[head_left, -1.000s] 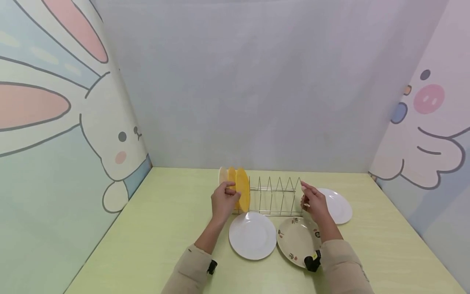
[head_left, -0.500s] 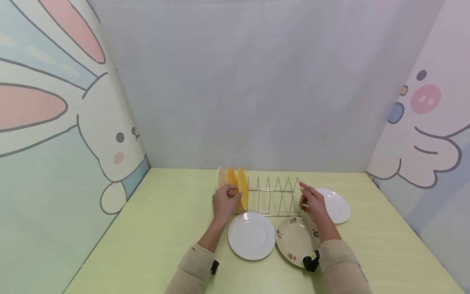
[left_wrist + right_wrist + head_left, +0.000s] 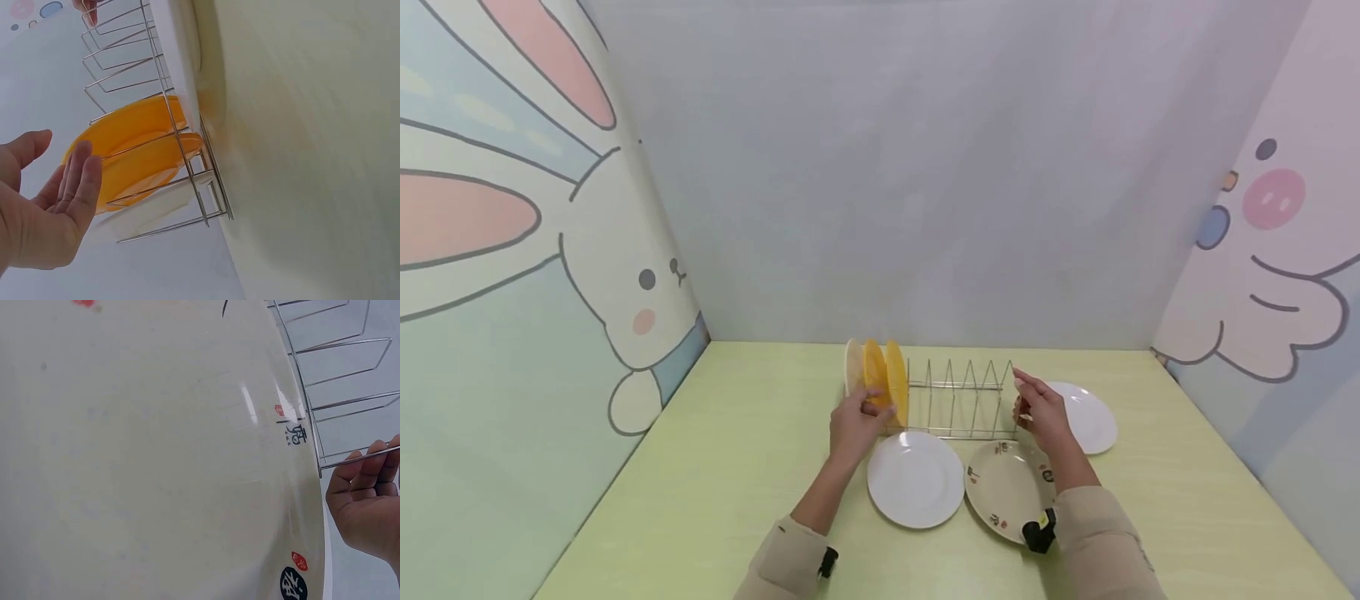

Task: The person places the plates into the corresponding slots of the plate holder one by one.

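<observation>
Rack (image 3: 955, 386): white plate (image 3: 916, 479) and patterned plate (image 3: 1006, 487) lie before it. Right hand (image 3: 1045, 418) grips its right end. Left hand (image 3: 854, 428), at its left end, sits slightly lower than a second ago, fingers loose, grasping nothing; yellow plates (image 3: 897, 379) and cream plate (image 3: 853, 365) stand upright inside, apparently steady unheld.
</observation>
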Available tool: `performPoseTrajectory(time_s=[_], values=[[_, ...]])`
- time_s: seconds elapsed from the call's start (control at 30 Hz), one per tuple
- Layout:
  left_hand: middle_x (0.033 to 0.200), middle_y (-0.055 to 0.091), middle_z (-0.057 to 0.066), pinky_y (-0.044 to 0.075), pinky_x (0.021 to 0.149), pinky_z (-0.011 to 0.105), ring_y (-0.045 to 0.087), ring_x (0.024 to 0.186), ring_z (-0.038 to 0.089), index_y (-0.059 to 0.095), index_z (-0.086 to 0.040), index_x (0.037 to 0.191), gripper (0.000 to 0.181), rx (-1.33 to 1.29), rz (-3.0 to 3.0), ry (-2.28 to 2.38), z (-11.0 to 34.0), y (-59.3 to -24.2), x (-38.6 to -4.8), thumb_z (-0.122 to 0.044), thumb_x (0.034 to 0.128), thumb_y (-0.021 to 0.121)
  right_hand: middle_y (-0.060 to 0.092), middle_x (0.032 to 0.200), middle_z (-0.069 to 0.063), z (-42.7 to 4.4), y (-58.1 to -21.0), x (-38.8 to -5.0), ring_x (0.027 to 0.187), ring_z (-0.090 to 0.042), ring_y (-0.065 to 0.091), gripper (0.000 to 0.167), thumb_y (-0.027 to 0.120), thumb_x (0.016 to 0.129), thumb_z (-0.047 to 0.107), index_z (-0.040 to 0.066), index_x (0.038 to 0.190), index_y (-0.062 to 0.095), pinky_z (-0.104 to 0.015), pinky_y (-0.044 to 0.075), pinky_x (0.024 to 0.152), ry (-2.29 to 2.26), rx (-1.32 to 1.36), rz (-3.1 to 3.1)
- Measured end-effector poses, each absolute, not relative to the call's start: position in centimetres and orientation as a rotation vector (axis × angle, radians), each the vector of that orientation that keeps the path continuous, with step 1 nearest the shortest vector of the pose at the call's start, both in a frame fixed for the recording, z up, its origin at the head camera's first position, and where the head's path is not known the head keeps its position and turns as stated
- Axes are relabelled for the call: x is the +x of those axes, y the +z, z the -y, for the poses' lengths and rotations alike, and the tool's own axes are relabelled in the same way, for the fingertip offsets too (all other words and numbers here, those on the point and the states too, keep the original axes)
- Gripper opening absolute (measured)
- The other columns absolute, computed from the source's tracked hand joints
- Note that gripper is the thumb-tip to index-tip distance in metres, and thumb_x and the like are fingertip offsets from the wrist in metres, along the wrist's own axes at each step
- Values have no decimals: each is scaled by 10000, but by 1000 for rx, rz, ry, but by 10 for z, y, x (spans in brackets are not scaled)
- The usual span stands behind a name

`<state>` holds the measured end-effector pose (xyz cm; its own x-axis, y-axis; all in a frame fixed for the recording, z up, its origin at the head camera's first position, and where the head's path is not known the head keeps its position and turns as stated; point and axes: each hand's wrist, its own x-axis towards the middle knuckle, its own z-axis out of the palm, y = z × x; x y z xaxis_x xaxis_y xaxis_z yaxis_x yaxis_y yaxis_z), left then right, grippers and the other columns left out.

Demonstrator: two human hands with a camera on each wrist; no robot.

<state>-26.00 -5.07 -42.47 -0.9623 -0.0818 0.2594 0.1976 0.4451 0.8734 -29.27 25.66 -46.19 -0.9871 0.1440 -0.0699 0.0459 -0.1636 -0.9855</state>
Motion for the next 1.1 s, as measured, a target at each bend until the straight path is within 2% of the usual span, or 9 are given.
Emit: performPoseTrajectory(time_s=[0.37, 0.73, 0.93, 1.1], values=[[753, 627, 6, 492, 560, 279, 600, 710, 150, 660, -53, 1043, 327, -214, 2525, -1559, 60, -437, -249, -183, 759, 758, 481, 675, 7, -258, -463, -292, 591, -125, 496, 507, 519, 961, 292, 65, 1399, 404, -276, 453, 580, 2334, -236, 1996], [869, 645, 48, 500, 617, 300, 601, 828, 201, 616, -5, 1096, 400, -356, 2654, -1601, 78, -443, -249, -199, 773, 752, 479, 686, 1, -259, -460, -293, 597, -132, 500, 479, 512, 965, 286, 82, 1390, 424, -285, 455, 590, 2319, -229, 2010], [877, 618, 50, 486, 625, 329, 576, 822, 200, 601, 0, 1118, 420, -365, 2785, -1593, 86, -443, -251, -217, 787, 741, 479, 674, 3, -258, -459, -293, 588, -129, 499, 485, 504, 970, 276, 67, 1397, 408, -284, 455, 586, 2322, -222, 2010], [857, 606, 61, 465, 607, 346, 551, 756, 203, 584, 18, 1160, 476, -353, 2924, -1621, 92, -445, -253, -227, 784, 742, 476, 676, -2, -258, -459, -292, 591, -136, 497, 485, 501, 971, 283, 72, 1398, 409, -293, 455, 593, 2311, -224, 2022]])
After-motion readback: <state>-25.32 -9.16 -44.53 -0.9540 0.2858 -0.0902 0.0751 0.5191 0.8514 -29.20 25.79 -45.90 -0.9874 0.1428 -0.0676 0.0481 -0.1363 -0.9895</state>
